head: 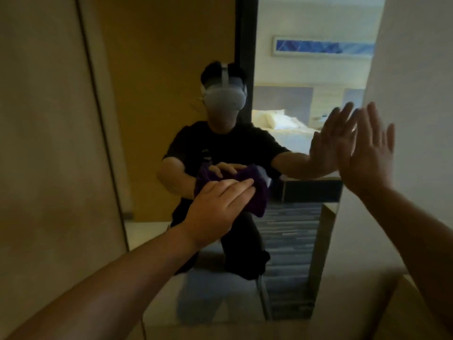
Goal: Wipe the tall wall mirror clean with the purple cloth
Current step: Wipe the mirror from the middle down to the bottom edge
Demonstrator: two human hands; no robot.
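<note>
The tall wall mirror (171, 57) fills the middle of the head view, from the top of the frame down to near the floor. My left hand (215, 207) presses the purple cloth (257, 197) flat against the glass at about chest height. The cloth bunches out past my fingers to the right. My right hand (367, 153) is spread flat with fingers apart at the mirror's right edge, where it meets its own reflection. The mirror shows a person in a dark shirt with a headset.
A beige wall panel (49, 143) runs along the mirror's left edge and a pale wall (416, 57) along its right. The glass reflects a wooden door, a bed with white pillows, a blue picture and striped blue carpet.
</note>
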